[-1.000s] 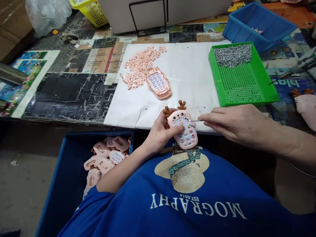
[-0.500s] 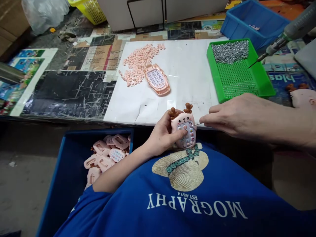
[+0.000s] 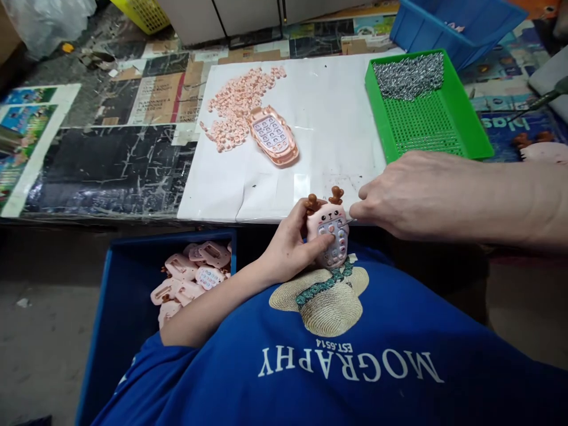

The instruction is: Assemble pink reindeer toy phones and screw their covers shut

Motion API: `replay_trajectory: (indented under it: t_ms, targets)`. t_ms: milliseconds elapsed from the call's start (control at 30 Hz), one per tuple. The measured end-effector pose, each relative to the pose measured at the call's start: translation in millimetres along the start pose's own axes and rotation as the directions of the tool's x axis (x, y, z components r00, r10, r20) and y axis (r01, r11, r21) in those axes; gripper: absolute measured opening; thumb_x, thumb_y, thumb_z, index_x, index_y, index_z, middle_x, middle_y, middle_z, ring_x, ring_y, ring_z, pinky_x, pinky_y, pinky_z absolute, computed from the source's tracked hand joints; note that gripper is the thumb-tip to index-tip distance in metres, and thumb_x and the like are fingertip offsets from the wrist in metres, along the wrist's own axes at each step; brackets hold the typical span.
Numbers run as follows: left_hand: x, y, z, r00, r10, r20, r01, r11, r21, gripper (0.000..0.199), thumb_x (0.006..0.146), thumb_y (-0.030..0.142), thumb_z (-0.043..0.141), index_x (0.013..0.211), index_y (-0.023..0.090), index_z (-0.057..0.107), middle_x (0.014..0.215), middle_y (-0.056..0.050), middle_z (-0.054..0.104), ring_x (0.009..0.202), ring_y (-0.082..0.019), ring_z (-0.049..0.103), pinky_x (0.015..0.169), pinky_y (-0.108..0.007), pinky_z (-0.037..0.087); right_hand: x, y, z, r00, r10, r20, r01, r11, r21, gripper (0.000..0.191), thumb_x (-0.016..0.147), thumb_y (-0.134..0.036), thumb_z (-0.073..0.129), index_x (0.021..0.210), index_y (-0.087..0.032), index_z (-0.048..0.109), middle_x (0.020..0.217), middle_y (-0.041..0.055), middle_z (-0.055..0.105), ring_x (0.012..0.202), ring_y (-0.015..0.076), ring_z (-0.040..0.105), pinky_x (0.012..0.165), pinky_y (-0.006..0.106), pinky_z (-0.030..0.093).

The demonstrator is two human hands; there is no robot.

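My left hand (image 3: 288,251) is closed around a pink toy phone (image 3: 329,210) with brown antlers, an animal face and small coloured buttons, held at the table's front edge. The thumb lies across its buttons. My right hand (image 3: 390,198) pinches a thin metal tool (image 3: 350,222), its tip at the upper right part of the button panel. The fingers hide most of the tool, so I cannot tell its exact kind. Beyond my hands, a pink phone-shaped button holder (image 3: 275,139) lies on a white sheet (image 3: 328,136), beside a pile of small pink pieces (image 3: 237,103).
A green basket (image 3: 481,145) holds silvery screws, with a blue box (image 3: 435,35) behind it. An electric screwdriver (image 3: 544,97) hangs at the right above another pink toy (image 3: 544,152). Below the table, a blue bin (image 3: 95,337) contains several pink toy parts (image 3: 181,266).
My right hand has moved slightly left, closer to the toy phone, and less of the tool shows. The view has shifted, and the hanging screwdriver now appears farther right.
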State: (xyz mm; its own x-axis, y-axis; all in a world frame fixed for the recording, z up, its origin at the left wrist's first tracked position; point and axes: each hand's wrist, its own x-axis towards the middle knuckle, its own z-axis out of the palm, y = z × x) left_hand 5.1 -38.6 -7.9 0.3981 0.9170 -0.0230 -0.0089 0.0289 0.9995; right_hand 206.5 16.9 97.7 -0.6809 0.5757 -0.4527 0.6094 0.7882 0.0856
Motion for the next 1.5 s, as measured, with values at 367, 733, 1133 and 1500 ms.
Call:
replay_trajectory:
  t_ms: [367, 733, 1133, 1500]
  targets:
    - [1.6, -2.4, -3.5, 0.97, -0.176, -0.17, 0.114, 0.94, -0.321, 0.049, 0.071, 0.025, 0.085, 0.111, 0.021, 0.057, 0.104, -0.003, 0.07, 0.094, -0.019, 0.069, 0.087, -0.035, 0.058, -25.9, -26.4, 52.5, 0.907, 0.076, -0.414, -0.104, 0.994, -0.046, 0.029, 0.099, -0.014, 0.043, 0.11, -0.022, 0.069, 0.073, 0.0039, 0.062, 0.06, 0.0176, 0.054, 0.055, 0.032, 0.021]
    - [3.4, 0.7, -5.2, 0.96, -0.103, -0.261, 0.052, 0.979, -0.195, 0.043, 0.071, 0.031, 0.086, 0.106, 0.019, 0.065, 0.097, -0.003, 0.073, 0.089, -0.02, 0.068, 0.082, -0.035, 0.059, -25.1, -38.8, 51.7, 0.834, 0.046, -0.55, -0.096, 0.993, -0.063, 0.027, 0.097, -0.01, 0.046, 0.105, -0.018, 0.071, 0.071, 0.0036, 0.059, 0.06, 0.0187, 0.054, 0.058, 0.033, 0.025]
    - [1.2, -3.5, -3.8, 0.957, -0.128, -0.259, 0.046, 0.953, -0.3, 0.045, 0.068, 0.029, 0.087, 0.107, 0.02, 0.065, 0.095, -0.001, 0.073, 0.087, -0.018, 0.069, 0.086, -0.034, 0.058, -23.8, -49.9, 61.8, 0.809, 0.123, -0.575, -0.153, 0.988, -0.003, 0.025, 0.097, -0.011, 0.051, 0.107, -0.018, 0.072, 0.07, 0.0021, 0.057, 0.058, 0.0168, 0.051, 0.056, 0.031, 0.027]
    - [3.0, -8.6, 1.7, 0.938, -0.183, -0.295, 0.05, 0.912, -0.406, 0.047, 0.065, 0.026, 0.088, 0.106, 0.019, 0.066, 0.086, 0.0, 0.076, 0.075, -0.017, 0.072, 0.073, -0.03, 0.06, -15.6, -51.4, 78.8, 0.704, 0.225, -0.674, -0.117, 0.972, 0.203, 0.021, 0.102, -0.023, 0.054, 0.109, -0.018, 0.073, 0.076, 0.0009, 0.065, 0.061, 0.0167, 0.058, 0.056, 0.031, 0.034]
